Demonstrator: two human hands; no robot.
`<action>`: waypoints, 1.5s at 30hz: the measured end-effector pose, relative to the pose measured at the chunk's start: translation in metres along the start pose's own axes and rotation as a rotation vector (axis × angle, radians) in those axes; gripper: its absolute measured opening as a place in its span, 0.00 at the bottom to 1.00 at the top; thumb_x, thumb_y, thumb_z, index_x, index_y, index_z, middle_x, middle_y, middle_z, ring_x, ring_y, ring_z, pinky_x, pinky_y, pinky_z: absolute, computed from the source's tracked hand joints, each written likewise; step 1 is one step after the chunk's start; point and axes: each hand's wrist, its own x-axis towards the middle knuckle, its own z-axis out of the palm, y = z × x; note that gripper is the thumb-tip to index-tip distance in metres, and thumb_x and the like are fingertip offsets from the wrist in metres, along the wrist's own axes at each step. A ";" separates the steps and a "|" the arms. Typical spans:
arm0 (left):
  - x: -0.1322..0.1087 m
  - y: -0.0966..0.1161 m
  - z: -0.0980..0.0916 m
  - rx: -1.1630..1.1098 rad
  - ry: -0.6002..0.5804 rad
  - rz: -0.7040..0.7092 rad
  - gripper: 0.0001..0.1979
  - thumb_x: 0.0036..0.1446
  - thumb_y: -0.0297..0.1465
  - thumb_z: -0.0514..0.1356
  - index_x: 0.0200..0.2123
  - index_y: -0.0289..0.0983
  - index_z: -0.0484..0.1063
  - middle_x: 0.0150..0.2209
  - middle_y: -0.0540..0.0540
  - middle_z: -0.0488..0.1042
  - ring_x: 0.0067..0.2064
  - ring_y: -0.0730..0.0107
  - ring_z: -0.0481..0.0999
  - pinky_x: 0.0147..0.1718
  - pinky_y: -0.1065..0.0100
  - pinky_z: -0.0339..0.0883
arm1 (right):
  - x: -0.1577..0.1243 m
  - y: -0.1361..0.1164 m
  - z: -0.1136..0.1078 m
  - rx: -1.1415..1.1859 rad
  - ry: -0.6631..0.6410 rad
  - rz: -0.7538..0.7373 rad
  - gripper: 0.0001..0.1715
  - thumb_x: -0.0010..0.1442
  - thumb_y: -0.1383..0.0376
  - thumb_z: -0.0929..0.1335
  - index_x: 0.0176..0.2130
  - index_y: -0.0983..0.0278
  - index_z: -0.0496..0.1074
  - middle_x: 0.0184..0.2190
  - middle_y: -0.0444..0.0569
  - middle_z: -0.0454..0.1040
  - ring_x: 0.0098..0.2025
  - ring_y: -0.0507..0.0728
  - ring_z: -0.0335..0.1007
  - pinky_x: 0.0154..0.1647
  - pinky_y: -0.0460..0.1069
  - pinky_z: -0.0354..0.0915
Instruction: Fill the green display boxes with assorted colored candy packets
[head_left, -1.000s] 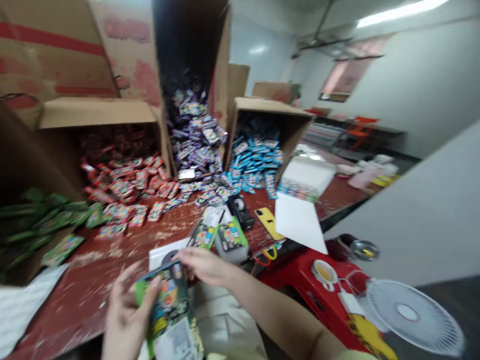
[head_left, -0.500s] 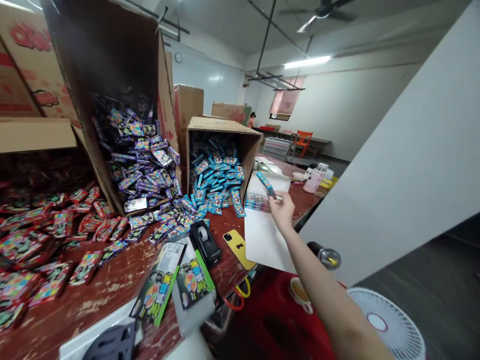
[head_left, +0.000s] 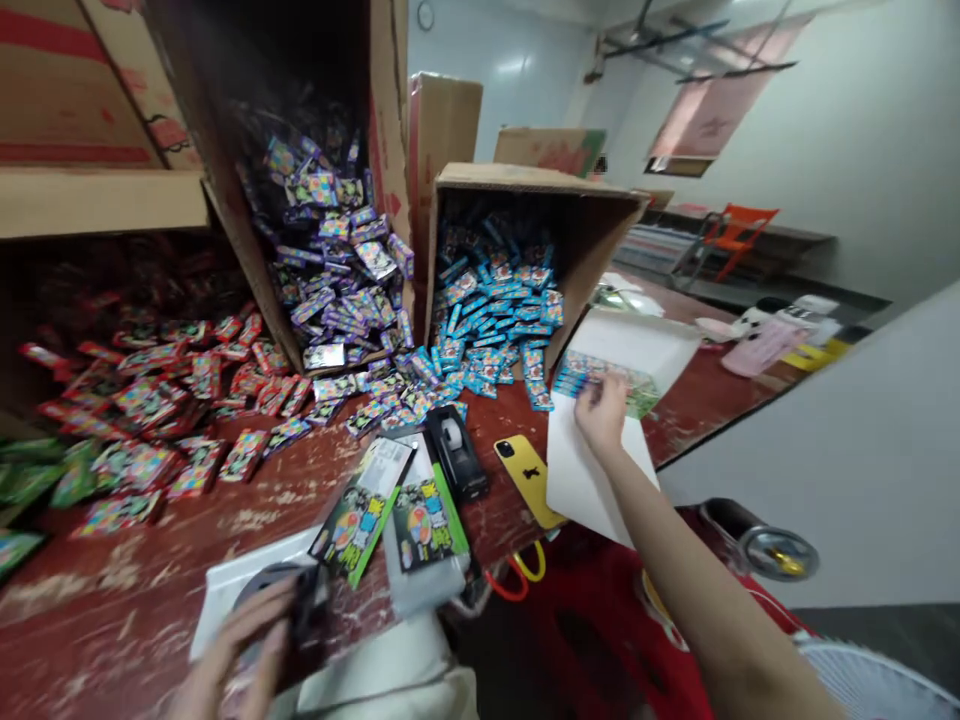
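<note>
In the head view, your right hand [head_left: 604,415] was at packets [head_left: 639,384] in the white box [head_left: 637,338] on the tabletop's [head_left: 150,535] right, your left hand [head_left: 232,650] at a dark object [head_left: 311,600] near left, and I could not tell whether either grip was clamped.

R hand [head_left: 604,418] at wht box [head_left: 581,480]

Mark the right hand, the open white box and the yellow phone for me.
Right hand [head_left: 604,420]: head view, back of the hand.
Open white box [head_left: 582,482]: head view, near white flap.
Yellow phone [head_left: 529,484]: head view, middle of its back.
</note>
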 end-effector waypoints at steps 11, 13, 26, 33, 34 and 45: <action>0.017 0.011 0.064 0.641 -0.349 0.452 0.32 0.59 0.36 0.55 0.64 0.38 0.50 0.66 0.36 0.50 0.67 0.51 0.47 0.60 0.45 0.52 | -0.115 -0.191 0.096 0.045 -0.867 -0.297 0.20 0.47 0.64 0.74 0.41 0.66 0.70 0.42 0.55 0.72 0.47 0.61 0.68 0.47 0.53 0.63; 0.033 -0.010 0.061 0.803 -0.263 0.275 0.33 0.59 0.38 0.54 0.63 0.30 0.51 0.66 0.30 0.49 0.67 0.49 0.46 0.61 0.46 0.47 | -0.109 -0.195 0.117 -0.040 -0.878 -0.227 0.35 0.38 0.61 0.78 0.45 0.68 0.68 0.46 0.60 0.70 0.51 0.65 0.66 0.49 0.55 0.62; 0.088 -0.001 0.062 0.841 -0.388 -0.030 0.36 0.50 0.33 0.62 0.61 0.31 0.54 0.52 0.34 0.70 0.55 0.53 0.68 0.52 0.59 0.57 | -0.088 -0.202 0.093 0.012 -0.824 -0.203 0.11 0.47 0.67 0.73 0.35 0.66 0.75 0.25 0.43 0.74 0.27 0.51 0.70 0.30 0.44 0.64; 0.075 0.019 0.055 0.769 -0.536 0.045 0.36 0.45 0.45 0.65 0.55 0.36 0.62 0.54 0.35 0.67 0.56 0.49 0.64 0.52 0.56 0.54 | -0.155 -0.163 0.055 0.091 -0.569 -0.232 0.15 0.48 0.67 0.72 0.39 0.66 0.71 0.34 0.49 0.71 0.33 0.55 0.70 0.36 0.49 0.68; 0.072 0.022 0.055 0.756 -0.569 0.058 0.40 0.39 0.45 0.68 0.55 0.37 0.62 0.54 0.35 0.67 0.56 0.48 0.64 0.52 0.56 0.54 | -0.170 -0.157 0.053 0.105 -0.535 -0.240 0.16 0.48 0.68 0.71 0.40 0.66 0.71 0.37 0.51 0.71 0.37 0.56 0.70 0.40 0.51 0.68; 0.082 0.082 0.030 0.373 -0.790 0.145 0.11 0.55 0.38 0.59 0.25 0.36 0.71 0.29 0.47 0.76 0.32 0.66 0.75 0.31 0.69 0.63 | -0.222 -0.158 -0.027 0.392 0.160 -0.327 0.10 0.59 0.68 0.65 0.43 0.62 0.69 0.41 0.52 0.69 0.47 0.59 0.67 0.50 0.59 0.65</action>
